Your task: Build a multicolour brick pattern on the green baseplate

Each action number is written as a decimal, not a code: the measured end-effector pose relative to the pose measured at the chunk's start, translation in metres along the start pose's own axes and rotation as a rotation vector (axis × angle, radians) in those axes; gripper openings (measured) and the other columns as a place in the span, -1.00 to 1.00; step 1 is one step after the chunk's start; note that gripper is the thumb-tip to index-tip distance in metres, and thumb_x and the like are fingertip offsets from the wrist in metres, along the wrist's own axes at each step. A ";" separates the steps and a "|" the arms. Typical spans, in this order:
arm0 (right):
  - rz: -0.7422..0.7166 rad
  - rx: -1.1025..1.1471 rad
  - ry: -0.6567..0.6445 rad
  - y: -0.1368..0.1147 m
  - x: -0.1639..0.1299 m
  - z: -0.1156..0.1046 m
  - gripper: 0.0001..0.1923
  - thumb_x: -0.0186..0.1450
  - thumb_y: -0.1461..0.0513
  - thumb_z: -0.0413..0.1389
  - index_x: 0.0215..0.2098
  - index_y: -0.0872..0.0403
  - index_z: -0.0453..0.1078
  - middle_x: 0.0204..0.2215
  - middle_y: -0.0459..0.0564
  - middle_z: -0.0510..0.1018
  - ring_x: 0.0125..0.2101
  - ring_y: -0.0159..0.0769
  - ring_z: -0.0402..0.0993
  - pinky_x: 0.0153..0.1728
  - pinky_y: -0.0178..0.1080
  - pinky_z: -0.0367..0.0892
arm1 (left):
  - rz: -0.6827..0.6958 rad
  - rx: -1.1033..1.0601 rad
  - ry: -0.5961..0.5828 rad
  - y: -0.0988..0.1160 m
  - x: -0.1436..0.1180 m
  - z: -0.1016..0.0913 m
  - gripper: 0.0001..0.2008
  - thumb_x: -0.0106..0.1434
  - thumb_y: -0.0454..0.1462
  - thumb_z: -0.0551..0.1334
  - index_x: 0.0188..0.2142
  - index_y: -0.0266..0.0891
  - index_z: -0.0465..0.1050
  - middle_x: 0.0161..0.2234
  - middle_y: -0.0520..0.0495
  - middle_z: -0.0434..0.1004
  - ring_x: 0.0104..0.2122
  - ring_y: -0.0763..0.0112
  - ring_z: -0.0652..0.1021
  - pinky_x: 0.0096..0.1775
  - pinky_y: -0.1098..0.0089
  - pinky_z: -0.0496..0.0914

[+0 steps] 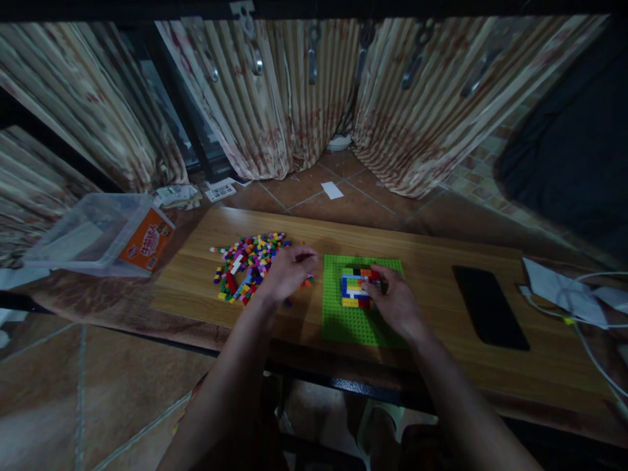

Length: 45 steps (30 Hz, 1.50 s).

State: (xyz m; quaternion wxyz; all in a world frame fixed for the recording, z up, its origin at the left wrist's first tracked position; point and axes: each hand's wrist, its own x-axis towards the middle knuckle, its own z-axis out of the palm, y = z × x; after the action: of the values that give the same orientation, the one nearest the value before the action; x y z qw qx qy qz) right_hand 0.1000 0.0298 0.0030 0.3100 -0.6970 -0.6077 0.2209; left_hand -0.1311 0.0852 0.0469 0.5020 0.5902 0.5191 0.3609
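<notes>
The person's left hand (289,269) rests on the right edge of a pile of small colored bricks (248,265) on the wooden bench (436,275). Its fingers are bent down over a few bricks, and it cannot be told if they hold one. Most of the pile lies just to the left of those fingers.

The right hand (398,304) sits on a green baseplate (343,320). Its fingers are close together, and their tips touch the right side of a little brick build (357,288) that stands on the plate. The build is blue, yellow, white, red and orange, and it lies just left of those fingers. It cannot be told if they pinch a loose brick.

A black phone (488,306) lies flat, well to the right of the right hand. A clear plastic box (93,232) with an orange label sits far to the left of the left hand.
</notes>
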 end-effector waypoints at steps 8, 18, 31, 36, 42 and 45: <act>0.012 -0.030 -0.056 0.004 0.003 -0.002 -0.49 0.23 0.03 0.10 0.07 0.12 0.35 -0.09 0.17 0.50 -0.16 -0.10 0.47 -0.09 0.02 0.35 | 0.061 0.569 -0.045 -0.001 -0.013 -0.055 -0.86 0.05 -0.29 0.19 -0.50 -0.29 0.51 -0.53 -0.01 0.50 -0.46 0.42 0.48 -0.42 0.49 0.29; -0.025 -0.040 -0.037 0.007 -0.001 -0.001 -0.51 0.26 0.03 0.06 0.09 0.08 0.33 -0.08 0.14 0.50 -0.16 -0.13 0.48 -0.11 -0.02 0.37 | -0.148 0.955 -0.122 -0.001 -0.022 -0.045 -0.81 -0.01 -0.33 0.22 -0.37 -0.21 0.58 -0.38 -0.13 0.61 -0.35 0.23 0.56 -0.31 0.36 0.37; -0.043 -0.062 -0.018 0.002 0.000 -0.002 -0.54 0.31 0.03 -0.01 0.07 0.09 0.36 -0.07 0.15 0.50 -0.14 -0.13 0.47 -0.08 -0.03 0.36 | -0.192 1.111 -0.076 0.006 -0.022 -0.023 -0.83 0.05 -0.20 0.26 -0.37 -0.20 0.56 -0.30 -0.22 0.61 -0.19 0.03 0.56 -0.19 0.26 0.39; -0.060 -0.069 -0.008 0.003 0.000 -0.002 -0.54 0.30 0.02 0.00 0.05 0.09 0.37 -0.09 0.15 0.51 -0.15 -0.13 0.47 -0.07 -0.02 0.36 | -0.045 1.061 0.050 0.002 -0.012 -0.014 -0.79 0.15 -0.21 0.20 -0.26 -0.18 0.55 -0.30 -0.16 0.60 -0.20 0.16 0.56 -0.17 0.33 0.38; -0.063 -0.076 -0.021 0.005 0.001 -0.002 -0.54 0.30 0.03 0.00 0.06 0.10 0.36 -0.08 0.17 0.50 -0.15 -0.12 0.47 -0.09 -0.02 0.36 | 0.023 1.068 -0.015 -0.006 -0.001 -0.004 -0.81 0.12 -0.35 0.15 -0.35 -0.23 0.55 -0.34 -0.17 0.60 -0.24 0.18 0.56 -0.20 0.37 0.37; -0.051 -0.058 -0.011 0.003 0.001 -0.004 -0.55 0.29 0.04 0.02 0.05 0.10 0.37 -0.09 0.16 0.50 -0.18 -0.13 0.48 -0.11 -0.03 0.38 | 0.041 0.925 -0.004 -0.005 0.001 -0.007 -0.84 0.10 -0.37 0.14 -0.42 -0.26 0.52 -0.43 -0.12 0.57 -0.33 0.27 0.55 -0.26 0.40 0.36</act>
State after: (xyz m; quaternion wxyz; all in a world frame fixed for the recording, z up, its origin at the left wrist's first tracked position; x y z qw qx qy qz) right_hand 0.1048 0.0297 0.0041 0.2918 -0.6889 -0.6329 0.1990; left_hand -0.1388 0.0873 0.0436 0.1797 0.7630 0.6128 0.1000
